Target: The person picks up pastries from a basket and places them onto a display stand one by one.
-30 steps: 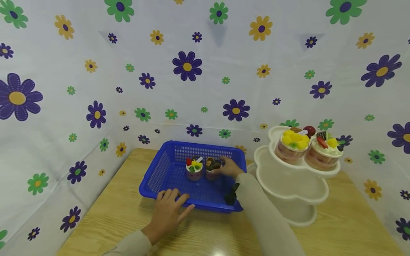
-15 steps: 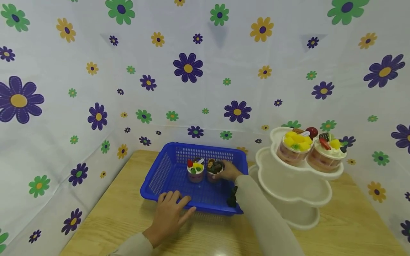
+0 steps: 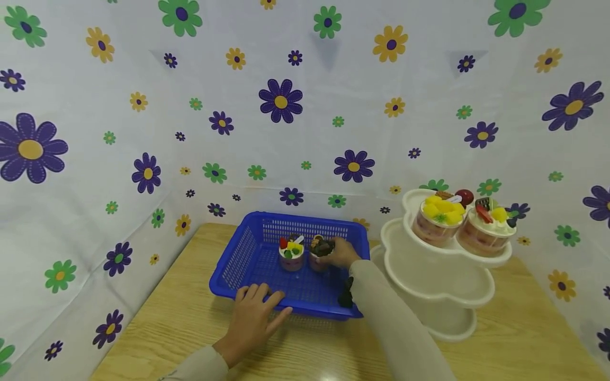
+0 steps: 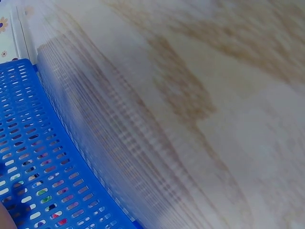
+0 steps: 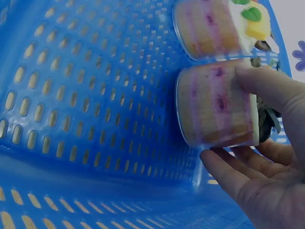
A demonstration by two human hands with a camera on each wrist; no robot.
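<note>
My right hand (image 3: 342, 253) reaches into the blue plastic basket (image 3: 229, 291) and grips a dessert cup with dark chocolate-like topping (image 3: 318, 261). In the right wrist view its thumb lies across the side of this clear layered cup (image 5: 214, 107), with the fingers around the other side. Just left of it, in the basket, stands a fruit-topped dessert cup (image 3: 291, 259) with red, yellow and green pieces. My left hand (image 3: 252, 320) rests on the basket's near rim, its fingers over the edge; the left wrist view shows only a sliver of a finger (image 4: 5, 220).
Right of the basket stands a white tiered stand (image 3: 438, 275) with scalloped trays. Its top tray bears a mango-topped cup (image 3: 436, 222) and a strawberry-topped cup (image 3: 483, 233). A wooden table (image 3: 167, 317) lies beneath; a flower-patterned cloth (image 3: 305, 137) hangs behind.
The fingers of my right hand have closed in around the chocolate-topped cup, which has shifted very slightly to the right. My left hand stays on the rim.
</note>
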